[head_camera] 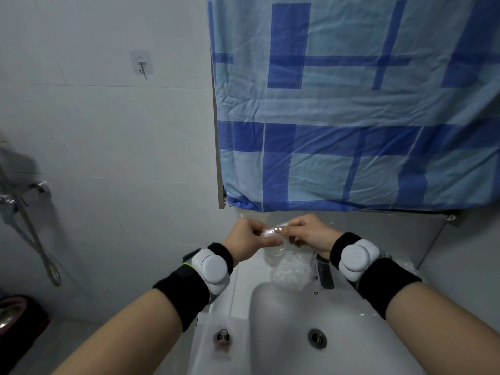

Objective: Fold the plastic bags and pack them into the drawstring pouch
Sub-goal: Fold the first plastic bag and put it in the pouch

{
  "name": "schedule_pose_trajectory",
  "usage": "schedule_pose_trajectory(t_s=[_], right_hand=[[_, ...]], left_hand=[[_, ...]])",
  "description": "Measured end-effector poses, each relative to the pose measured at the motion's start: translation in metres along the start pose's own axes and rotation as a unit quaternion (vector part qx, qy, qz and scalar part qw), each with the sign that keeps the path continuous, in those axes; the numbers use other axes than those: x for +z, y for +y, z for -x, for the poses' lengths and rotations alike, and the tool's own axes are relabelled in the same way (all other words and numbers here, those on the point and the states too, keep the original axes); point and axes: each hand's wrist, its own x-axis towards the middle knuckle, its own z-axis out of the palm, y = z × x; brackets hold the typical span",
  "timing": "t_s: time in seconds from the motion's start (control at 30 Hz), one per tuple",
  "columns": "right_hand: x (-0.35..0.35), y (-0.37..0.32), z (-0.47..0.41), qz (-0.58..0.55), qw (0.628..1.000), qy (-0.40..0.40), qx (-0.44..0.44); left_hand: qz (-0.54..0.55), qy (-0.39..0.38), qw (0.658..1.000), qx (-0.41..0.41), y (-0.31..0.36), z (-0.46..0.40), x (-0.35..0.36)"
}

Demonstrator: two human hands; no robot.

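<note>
A clear, crinkled plastic bag [289,269] hangs above the back of the white sink. My left hand [250,238] and my right hand [311,234] pinch its upper edge between thumbs and fingers, close together, just below the blue cloth. The bag's lower part dangles loose in front of the tap. A translucent white pouch [220,345] with a small dark bow print lies flat on the sink's left rim, near my left forearm. Its drawstring is not visible.
The white sink [351,334] has a metal drain [318,338] and a chrome tap [324,272] at the back. A blue checked cloth [351,117] hangs over a rail above. On the left wall are a hook [141,64] and a shower hose [35,239].
</note>
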Motion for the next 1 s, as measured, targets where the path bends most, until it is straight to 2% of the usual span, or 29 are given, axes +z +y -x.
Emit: schedule_pose_trajectory(t_s=[0.2, 0.37, 0.63, 1.0], right_hand=[[-0.002, -0.001, 0.001, -0.011, 0.999, 0.031, 0.039], [-0.001, 0.001, 0.01, -0.028, 0.987, -0.075, 0.139], [0.003, 0.006, 0.003, -0.158, 0.984, -0.011, 0.083], [0.003, 0.013, 0.0, -0.126, 0.99, 0.034, 0.046]], left_hand=[[-0.015, 0.017, 1.0, 0.0, -0.001, 0.0, 0.0], [0.011, -0.04, 0.998, -0.046, 0.003, 0.003, -0.004], [0.057, -0.054, 0.996, -0.042, -0.002, -0.001, 0.0], [0.072, -0.02, 0.997, -0.009, -0.007, -0.002, 0.005]])
